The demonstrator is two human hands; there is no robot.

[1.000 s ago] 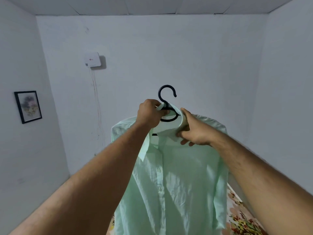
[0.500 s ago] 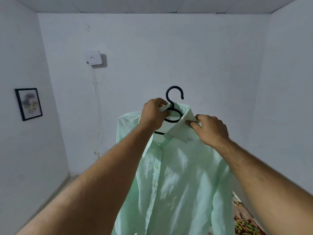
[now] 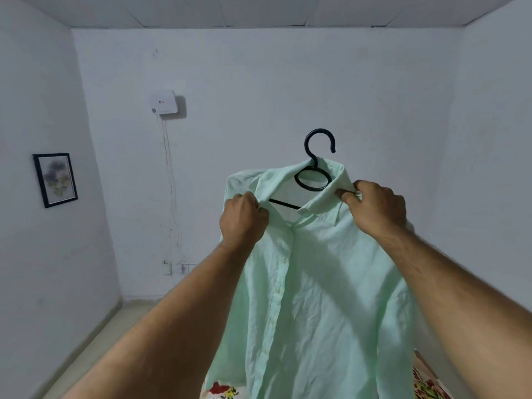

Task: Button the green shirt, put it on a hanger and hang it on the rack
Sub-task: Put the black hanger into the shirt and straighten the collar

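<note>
A pale green shirt (image 3: 319,283) hangs on a black plastic hanger (image 3: 315,165), held up in the air in front of me with its front buttoned. The hanger's hook sticks up above the collar. My left hand (image 3: 243,220) grips the left collar point and shoulder fabric. My right hand (image 3: 374,205) pinches the right collar point between thumb and fingers. The hanger's shoulders are hidden inside the shirt. No rack is in view.
White walls enclose a small room. A white box (image 3: 163,102) with cables hanging down is mounted on the far wall. A framed picture (image 3: 55,179) hangs on the left wall. A flowered cloth (image 3: 423,384) shows at the bottom right.
The shirt and hanger have shifted to the right. My left hand dropped from the hanger's neck to the left collar point. My right hand moved outward along the right collar.
</note>
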